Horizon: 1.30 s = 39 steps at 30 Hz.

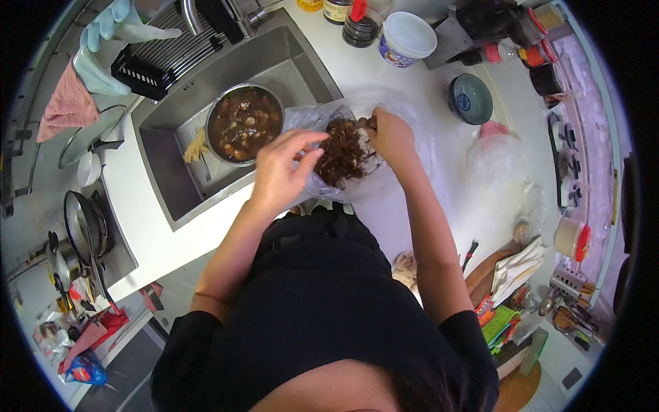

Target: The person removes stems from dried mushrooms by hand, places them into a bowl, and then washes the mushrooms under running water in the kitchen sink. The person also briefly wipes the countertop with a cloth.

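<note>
A clear plastic bag (383, 188) lies spread on the white counter beside the sink, with dark brown shredded pieces (341, 154) heaped on it. My right hand (394, 135) is at the heap's right side, its fingers closed on a small brown piece. Over the left edge of the heap is my left hand (288, 167), thumb and fingers apart; nothing can be seen between them. In the sink stands a round metal bowl (207, 131) of dark liquid with brown chunks in it.
The steel sink (154, 154) holds a yellowish fibrous scrubber (195, 146) by the bowl. A white plastic tub (409, 36) and stacked green bowls (471, 98) stand on the far counter. Crumpled clear bags (499, 165) lie at right, a black pan (82, 226) at left.
</note>
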{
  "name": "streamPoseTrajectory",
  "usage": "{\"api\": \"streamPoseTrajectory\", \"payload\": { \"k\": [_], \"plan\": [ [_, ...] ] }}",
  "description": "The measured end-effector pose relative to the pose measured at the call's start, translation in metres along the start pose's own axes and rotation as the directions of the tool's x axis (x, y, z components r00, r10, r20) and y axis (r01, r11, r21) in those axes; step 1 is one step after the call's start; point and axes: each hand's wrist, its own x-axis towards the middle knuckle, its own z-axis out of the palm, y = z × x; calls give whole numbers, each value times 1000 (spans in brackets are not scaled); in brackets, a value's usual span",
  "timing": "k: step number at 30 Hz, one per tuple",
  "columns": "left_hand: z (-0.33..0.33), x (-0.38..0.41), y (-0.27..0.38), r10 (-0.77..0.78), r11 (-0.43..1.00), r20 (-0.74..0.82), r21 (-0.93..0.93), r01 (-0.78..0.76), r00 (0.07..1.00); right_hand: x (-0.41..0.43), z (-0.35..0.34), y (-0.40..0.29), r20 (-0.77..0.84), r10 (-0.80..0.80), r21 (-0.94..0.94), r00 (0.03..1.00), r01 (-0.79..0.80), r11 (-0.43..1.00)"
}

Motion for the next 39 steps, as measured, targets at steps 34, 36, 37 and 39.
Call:
{"api": "streamPoseTrajectory", "payload": {
  "k": [34,36,37,39],
  "plan": [
    [45,4,-7,-188,639,109,-742,205,976,-83,-26,-37,-463,44,698,885,334,634],
    [42,6,-6,-145,592,145,-780,203,979,-81,-26,-36,-384,118,777,916,252,576],
    [41,6,-6,-146,514,187,-825,236,971,-78,-28,-39,-341,165,827,925,212,520],
    [40,5,-9,-135,347,276,-886,307,952,-73,-30,-41,-293,162,858,942,184,479]
  ]
}}
